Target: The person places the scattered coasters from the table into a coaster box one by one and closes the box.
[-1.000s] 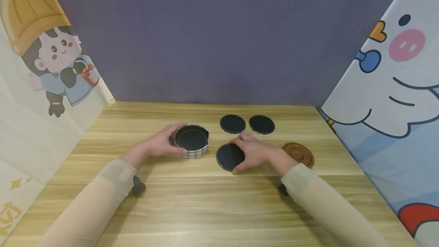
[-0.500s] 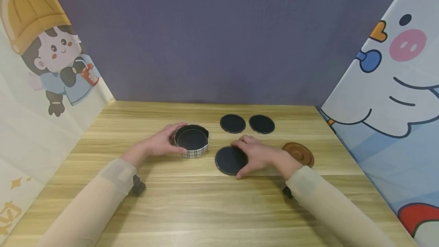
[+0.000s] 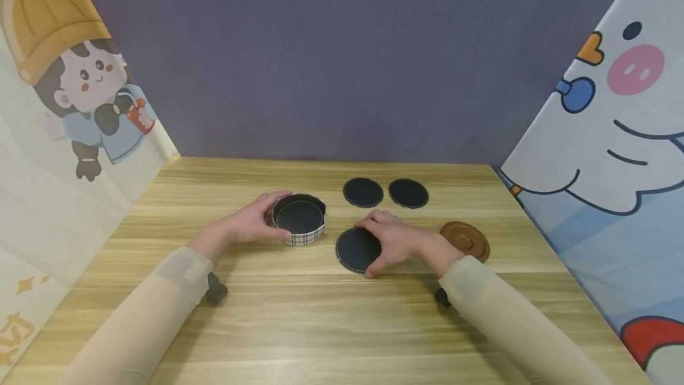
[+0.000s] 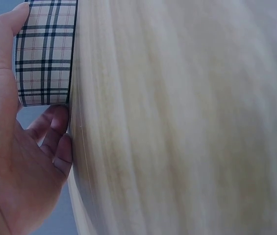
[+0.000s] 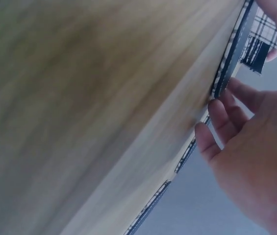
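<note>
My left hand (image 3: 260, 222) grips the left side of a round plaid holder (image 3: 306, 235) that has a black coaster lying inside it. The left wrist view shows the plaid wall (image 4: 45, 54) between my thumb and curled fingers (image 4: 60, 147). On the table just right of the holder lies a black round coaster (image 3: 354, 249). My right hand (image 3: 386, 242) lies over it, with the fingers at its far edge and the thumb at its near edge. In the right wrist view my fingertips (image 5: 215, 122) curl against the coaster's plaid-trimmed rim (image 5: 226, 63).
Two more black coasters (image 3: 363, 192) (image 3: 408, 193) lie side by side farther back. A brown round wooden disc (image 3: 466, 240) sits right of my right wrist. The wooden table (image 3: 320, 325) is walled by a purple backdrop and cartoon panels on both sides.
My right hand has shifted a little on the black coaster, which has slid slightly toward me. The left hand and the holder have stayed still.
</note>
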`<act>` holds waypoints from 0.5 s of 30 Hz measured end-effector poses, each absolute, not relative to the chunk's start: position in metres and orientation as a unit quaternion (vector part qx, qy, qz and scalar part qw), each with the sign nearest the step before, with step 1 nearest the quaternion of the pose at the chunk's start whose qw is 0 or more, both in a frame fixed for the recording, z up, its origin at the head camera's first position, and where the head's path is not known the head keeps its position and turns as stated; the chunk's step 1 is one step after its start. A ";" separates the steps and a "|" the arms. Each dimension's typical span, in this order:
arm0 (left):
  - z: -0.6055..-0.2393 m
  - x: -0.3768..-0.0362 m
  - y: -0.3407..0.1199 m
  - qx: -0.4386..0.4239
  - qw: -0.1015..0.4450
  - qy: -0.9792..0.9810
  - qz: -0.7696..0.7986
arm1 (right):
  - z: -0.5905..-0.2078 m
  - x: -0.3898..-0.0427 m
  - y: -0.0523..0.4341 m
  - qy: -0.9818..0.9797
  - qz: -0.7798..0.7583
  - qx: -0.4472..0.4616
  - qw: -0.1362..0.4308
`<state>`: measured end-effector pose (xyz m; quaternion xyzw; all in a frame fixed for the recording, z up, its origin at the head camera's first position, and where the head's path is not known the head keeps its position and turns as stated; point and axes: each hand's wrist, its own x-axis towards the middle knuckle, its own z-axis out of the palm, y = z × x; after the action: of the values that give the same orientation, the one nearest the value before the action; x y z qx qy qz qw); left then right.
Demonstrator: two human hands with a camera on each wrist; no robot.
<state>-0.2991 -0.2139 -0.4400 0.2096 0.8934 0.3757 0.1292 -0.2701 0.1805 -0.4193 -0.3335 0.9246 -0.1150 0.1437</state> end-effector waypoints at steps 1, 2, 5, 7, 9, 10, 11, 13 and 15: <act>-0.440 -0.299 -0.214 0.209 0.130 0.893 0.377 | -0.420 -0.270 0.180 0.925 -0.114 -0.334 0.141; -0.440 -0.299 -0.214 0.209 0.131 0.892 0.378 | -0.420 -0.270 0.180 0.925 -0.114 -0.335 0.138; -0.440 -0.299 -0.214 0.209 0.132 0.892 0.378 | -0.421 -0.270 0.180 0.925 -0.115 -0.340 0.128; -0.440 -0.299 -0.214 0.210 0.133 0.892 0.377 | -0.422 -0.270 0.180 0.924 -0.115 -0.344 0.121; -0.440 -0.300 -0.214 0.210 0.132 0.893 0.375 | -0.423 -0.270 0.180 0.924 -0.114 -0.347 0.118; -0.440 -0.300 -0.214 0.210 0.131 0.893 0.374 | -0.423 -0.269 0.180 0.923 -0.114 -0.348 0.116; -0.440 -0.300 -0.214 0.211 0.131 0.894 0.373 | -0.423 -0.269 0.180 0.923 -0.115 -0.349 0.115; -0.441 -0.300 -0.214 0.212 0.131 0.894 0.373 | -0.422 -0.269 0.181 0.923 -0.117 -0.350 0.110; -0.440 -0.300 -0.213 0.212 0.132 0.893 0.373 | -0.421 -0.270 0.182 0.923 -0.119 -0.352 0.104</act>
<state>-0.2998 -0.2134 -0.4399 0.2118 0.8935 0.3735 0.1319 -0.2696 0.1817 -0.4208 -0.3518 0.9227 -0.1190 0.1036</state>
